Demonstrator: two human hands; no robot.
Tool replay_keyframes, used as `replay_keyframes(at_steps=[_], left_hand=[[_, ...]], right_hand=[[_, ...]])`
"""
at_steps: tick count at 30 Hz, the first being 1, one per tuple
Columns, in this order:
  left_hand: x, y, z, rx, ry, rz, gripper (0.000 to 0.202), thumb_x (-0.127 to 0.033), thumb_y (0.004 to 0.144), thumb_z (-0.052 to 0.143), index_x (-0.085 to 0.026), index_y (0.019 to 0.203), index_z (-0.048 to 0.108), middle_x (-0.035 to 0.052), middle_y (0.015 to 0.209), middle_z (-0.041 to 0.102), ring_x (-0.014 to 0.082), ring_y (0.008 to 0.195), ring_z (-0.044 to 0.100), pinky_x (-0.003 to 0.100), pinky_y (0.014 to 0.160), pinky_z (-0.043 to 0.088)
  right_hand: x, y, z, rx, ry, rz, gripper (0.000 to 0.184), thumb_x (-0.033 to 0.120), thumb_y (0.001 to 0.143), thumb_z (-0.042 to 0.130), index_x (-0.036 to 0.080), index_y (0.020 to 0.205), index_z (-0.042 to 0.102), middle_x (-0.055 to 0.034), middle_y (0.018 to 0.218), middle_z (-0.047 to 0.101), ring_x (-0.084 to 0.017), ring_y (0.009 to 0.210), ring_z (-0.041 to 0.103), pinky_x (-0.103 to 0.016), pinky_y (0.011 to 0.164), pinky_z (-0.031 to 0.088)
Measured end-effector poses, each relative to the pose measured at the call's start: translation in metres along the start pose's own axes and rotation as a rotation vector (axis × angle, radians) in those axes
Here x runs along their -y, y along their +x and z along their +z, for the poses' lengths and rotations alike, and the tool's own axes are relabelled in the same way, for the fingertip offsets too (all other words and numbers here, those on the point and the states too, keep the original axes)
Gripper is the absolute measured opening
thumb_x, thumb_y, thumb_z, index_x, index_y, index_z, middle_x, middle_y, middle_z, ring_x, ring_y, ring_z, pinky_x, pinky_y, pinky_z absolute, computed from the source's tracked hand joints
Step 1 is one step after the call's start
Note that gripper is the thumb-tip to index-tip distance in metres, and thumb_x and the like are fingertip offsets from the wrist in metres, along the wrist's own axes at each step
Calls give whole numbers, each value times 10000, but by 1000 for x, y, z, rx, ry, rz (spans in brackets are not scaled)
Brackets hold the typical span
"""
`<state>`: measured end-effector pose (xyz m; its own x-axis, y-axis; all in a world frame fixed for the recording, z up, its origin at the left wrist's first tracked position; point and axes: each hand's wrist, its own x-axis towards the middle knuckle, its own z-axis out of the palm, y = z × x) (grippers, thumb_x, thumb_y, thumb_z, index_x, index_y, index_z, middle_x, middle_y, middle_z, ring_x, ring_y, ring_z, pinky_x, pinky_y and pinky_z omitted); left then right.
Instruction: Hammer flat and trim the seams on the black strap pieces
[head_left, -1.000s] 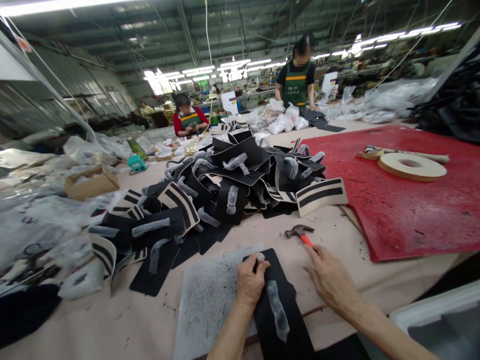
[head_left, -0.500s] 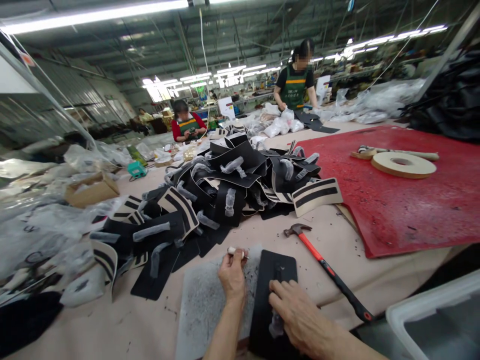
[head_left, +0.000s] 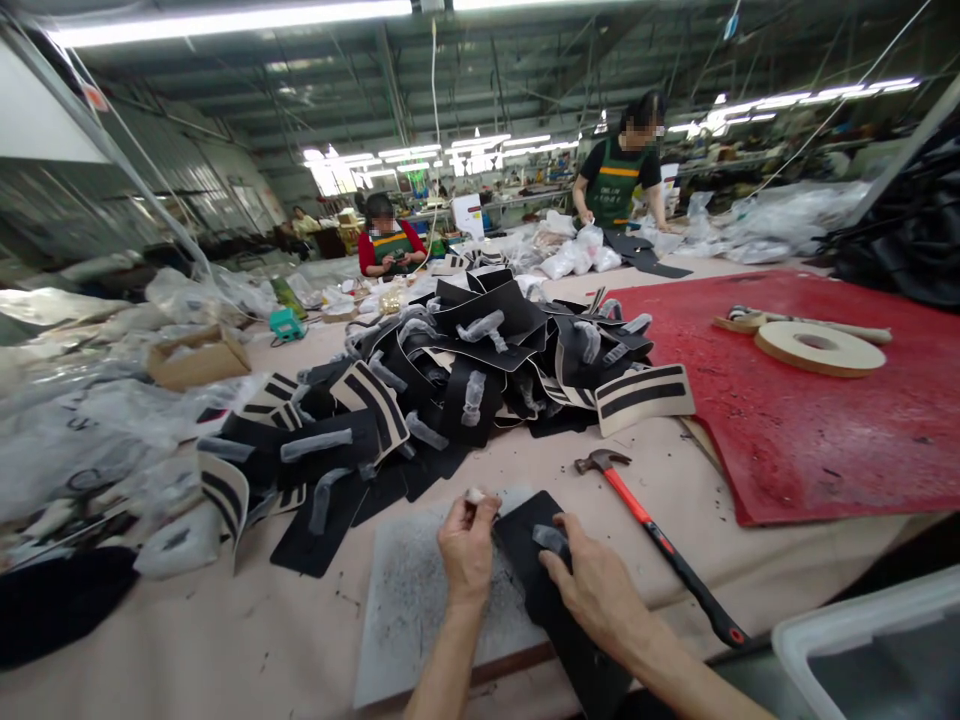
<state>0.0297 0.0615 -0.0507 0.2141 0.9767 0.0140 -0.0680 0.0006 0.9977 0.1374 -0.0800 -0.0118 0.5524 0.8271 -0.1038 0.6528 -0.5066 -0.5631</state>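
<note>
My left hand (head_left: 466, 555) is closed around a small white-handled tool (head_left: 475, 495) above a pale, scuffed board (head_left: 405, 590). Most of the tool is hidden by the fingers. Just to the right, my right hand (head_left: 596, 580) grips a black panel (head_left: 521, 545) by its plastic-wrapped strap (head_left: 550, 540), thumb and fingers on either side. The panel lies at a slant, its upper left corner over the board and close to my left fingers. A claw hammer (head_left: 649, 530) with a red and black handle lies on the table right of my right hand.
Beyond the board is a heap of black panels (head_left: 472, 395) with wrapped straps, some showing striped cream backs. A red sheet (head_left: 825, 440) on the right bears a tape roll (head_left: 817, 345). A clear bin (head_left: 862, 630) stands at lower right. Two people work across the table.
My right hand has moved up along the panel to its strap. The panel has turned, its top now leaning left onto the board. My left hand has rotated the white-handled tool. The view has shifted slightly.
</note>
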Motion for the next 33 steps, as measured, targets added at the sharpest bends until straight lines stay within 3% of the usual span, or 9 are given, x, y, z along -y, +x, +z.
replay_keyframes(at_steps=[4,8,14,18,24,33], left_hand=[[12,-6,15,173,79,18,268,-413,802,695,-147,835,694,31,760,718,172,734,669,255,705,522],[16,-6,22,251,104,15,230,-385,808,684,-156,786,685,6,722,683,150,695,626,231,671,484],[26,-3,24,238,107,-21,230,-386,824,670,-161,859,693,20,768,707,169,743,659,255,715,502],[30,-3,24,253,138,-33,249,-398,834,662,-160,901,692,38,809,734,185,772,690,275,751,522],[30,-5,27,313,185,6,229,-390,842,654,-172,894,701,47,853,756,190,794,702,277,751,536],[32,-7,30,312,264,77,167,-330,847,647,-187,900,718,53,885,769,199,801,716,282,743,548]], right_hand=[[5,4,11,28,92,8,385,326,939,487,187,1296,516,-112,972,731,-273,909,698,-328,767,455],[7,7,19,44,103,6,424,350,938,493,158,1313,544,-144,1031,729,-295,956,694,-342,788,470],[-1,-1,32,128,49,-43,412,382,977,386,153,1221,626,-146,980,741,-300,921,704,-354,785,479],[-7,-5,37,131,71,-50,423,354,976,372,157,1264,612,-145,1075,727,-280,1004,689,-337,846,471],[-9,-4,36,133,91,-55,439,360,971,369,143,1267,610,-143,1056,732,-296,951,698,-353,806,477],[-7,-5,33,159,104,-55,402,360,984,377,153,1247,601,-134,1000,736,-261,937,699,-316,794,466]])
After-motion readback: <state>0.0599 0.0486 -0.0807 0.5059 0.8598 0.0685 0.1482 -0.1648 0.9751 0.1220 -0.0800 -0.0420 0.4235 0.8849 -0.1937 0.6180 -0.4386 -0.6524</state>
